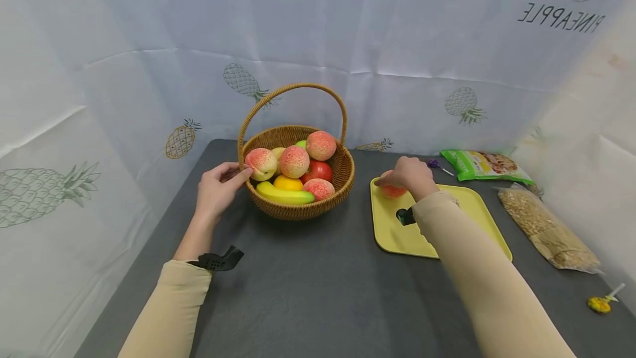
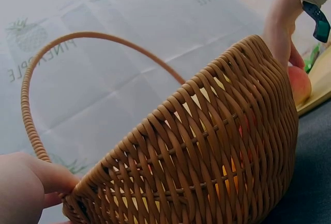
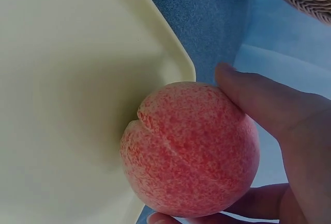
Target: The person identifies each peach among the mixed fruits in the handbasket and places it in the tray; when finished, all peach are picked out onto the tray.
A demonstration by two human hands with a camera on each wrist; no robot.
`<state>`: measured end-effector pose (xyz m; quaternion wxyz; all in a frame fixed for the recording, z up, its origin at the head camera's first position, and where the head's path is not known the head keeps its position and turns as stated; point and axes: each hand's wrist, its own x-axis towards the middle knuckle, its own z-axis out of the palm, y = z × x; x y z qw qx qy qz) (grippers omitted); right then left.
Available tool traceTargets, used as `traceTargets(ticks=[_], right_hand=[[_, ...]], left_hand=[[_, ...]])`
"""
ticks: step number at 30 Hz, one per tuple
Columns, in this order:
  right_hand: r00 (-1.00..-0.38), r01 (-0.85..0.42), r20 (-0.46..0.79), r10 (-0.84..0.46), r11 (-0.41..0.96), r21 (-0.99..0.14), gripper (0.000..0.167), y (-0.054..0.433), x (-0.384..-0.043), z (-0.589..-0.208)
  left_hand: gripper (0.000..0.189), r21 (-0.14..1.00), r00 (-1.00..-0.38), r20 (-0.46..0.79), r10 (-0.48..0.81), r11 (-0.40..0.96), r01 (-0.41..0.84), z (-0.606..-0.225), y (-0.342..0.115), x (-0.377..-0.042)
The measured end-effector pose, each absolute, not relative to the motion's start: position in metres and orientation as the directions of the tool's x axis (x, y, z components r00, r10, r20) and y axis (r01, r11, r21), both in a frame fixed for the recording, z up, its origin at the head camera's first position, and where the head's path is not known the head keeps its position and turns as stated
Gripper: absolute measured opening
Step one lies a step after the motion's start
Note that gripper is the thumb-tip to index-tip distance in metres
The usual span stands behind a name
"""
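— Holding what on the right?

— Gripping a red-speckled peach (image 3: 189, 149) in the right hand (image 1: 411, 174), thumb along one side and fingers curled round the other.

— Shown exactly where?

— Held at the far left corner of a yellow tray (image 1: 392, 233), on the side nearest a wicker basket (image 1: 293, 212); impossible to tell whether resting on the tray or lifted just clear.

— And with the left hand (image 1: 217, 191)?

— Pinching the basket's rim between thumb and fingers, beside the foot of the arched handle (image 1: 300, 85), close to the fruit inside.

— Loaded with what?

— Heaped with peaches (image 1: 294, 161), a banana (image 1: 285, 195), an orange-yellow fruit (image 1: 288, 182) and a shiny red one (image 1: 319, 170).

— Seen around the tray?

— Flanked on the right by a green packet (image 1: 489, 164) and a clear bag of pale brown bits (image 1: 546, 227), all on a dark table (image 1: 298, 280), with a small yellow item (image 1: 599, 305) well apart toward the front.

— And behind?

— Backed by a white cloth (image 1: 397, 26) printed with pineapples and reversed lettering.
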<state>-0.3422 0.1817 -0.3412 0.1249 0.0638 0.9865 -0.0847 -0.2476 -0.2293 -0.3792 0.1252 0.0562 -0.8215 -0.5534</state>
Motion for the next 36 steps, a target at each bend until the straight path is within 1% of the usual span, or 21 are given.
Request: traceTargets(ticks=[4,13,18,21,29,32,36], right_hand=[[-0.962,0.156,-0.243,0.124,0.98,-0.12,0.075,0.18,-0.346,-0.346],[-0.947,0.168,-0.296,0.122,0.976,-0.136,0.076,0.183,-0.352,-0.353],[-0.924,0.162,-0.374,0.081,0.968,-0.193,0.075,0.187,-0.354,-0.35],[-0.916,0.167,-0.396,0.067,0.961,-0.221,0.074,0.188,-0.355,-0.348],[-0.916,0.157,-0.399,0.048,0.957,-0.243,0.076,0.189,-0.351,-0.348],[-0.918,0.137,-0.395,0.019,0.953,-0.271,0.075,0.192,-0.348,-0.345],[-0.917,0.129,-0.398,-0.021,0.929,-0.346,0.071,0.197,-0.348,-0.343]], left_hand=[[0.053,0.922,-0.96,0.149,-0.236,0.385,0.048,-0.38,-0.228,-0.247],[0.051,0.923,-0.961,0.14,-0.238,0.382,0.04,-0.381,-0.227,-0.248],[0.05,0.92,-0.961,0.142,-0.239,0.389,0.04,-0.379,-0.228,-0.248],[0.05,0.921,-0.961,0.143,-0.239,0.386,0.041,-0.379,-0.228,-0.248],[0.05,0.919,-0.961,0.137,-0.241,0.392,0.033,-0.379,-0.228,-0.248],[0.05,0.918,-0.96,0.141,-0.243,0.395,0.034,-0.379,-0.228,-0.248],[0.05,0.914,-0.958,0.148,-0.244,0.404,0.039,-0.378,-0.229,-0.248]])
